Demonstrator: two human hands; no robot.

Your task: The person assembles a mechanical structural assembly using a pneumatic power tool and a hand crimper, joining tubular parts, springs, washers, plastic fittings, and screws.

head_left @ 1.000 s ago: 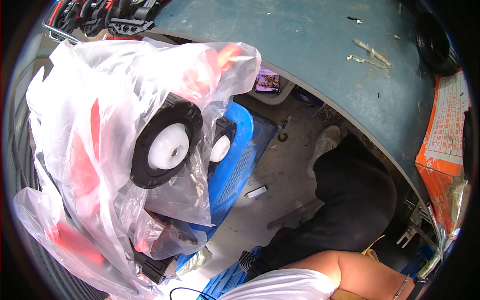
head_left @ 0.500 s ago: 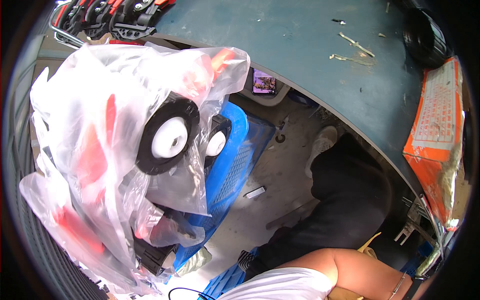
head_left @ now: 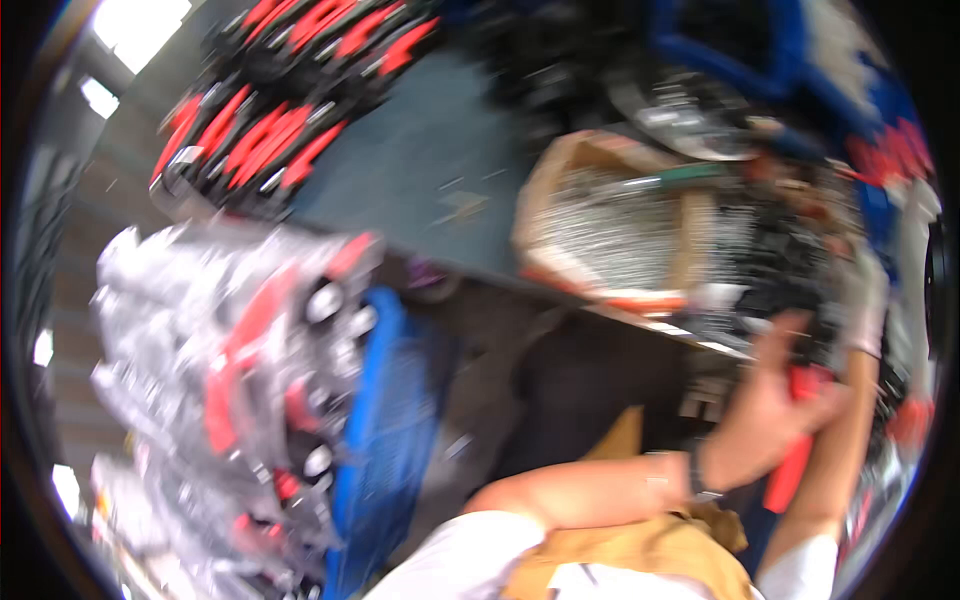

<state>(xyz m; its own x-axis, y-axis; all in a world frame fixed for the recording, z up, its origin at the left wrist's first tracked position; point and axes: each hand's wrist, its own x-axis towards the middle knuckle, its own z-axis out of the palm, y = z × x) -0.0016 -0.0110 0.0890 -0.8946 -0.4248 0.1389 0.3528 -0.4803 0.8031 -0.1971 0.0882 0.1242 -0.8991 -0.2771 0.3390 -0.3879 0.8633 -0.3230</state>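
Motion blur smears the view. My left hand (head_left: 755, 430), with a dark band at the wrist, is at the right, near the bench edge. Its fingers lie around a long red-and-black part (head_left: 790, 475), whose red shows above and below the hand. My right arm reaches up along the right rim; my right hand (head_left: 865, 300) looks pale, as if gloved, and its fingers are smeared. Beside it is a heap of dark parts (head_left: 790, 260). To the left of the heap, an open cardboard box (head_left: 545, 205) holds many thin silvery pieces.
Several red-and-black parts (head_left: 265, 130) lie in rows on the far left of the bench (head_left: 420, 150). At left, plastic-wrapped red and black parts (head_left: 170, 340) are piled by a blue crate (head_left: 375, 430). A blue bin (head_left: 725, 75) stands at the back right.
The view has swung right. Both my hands now show at the right, where only one forearm showed before. The box and dark heap have come into sight; the wrapped pile appears farther left.
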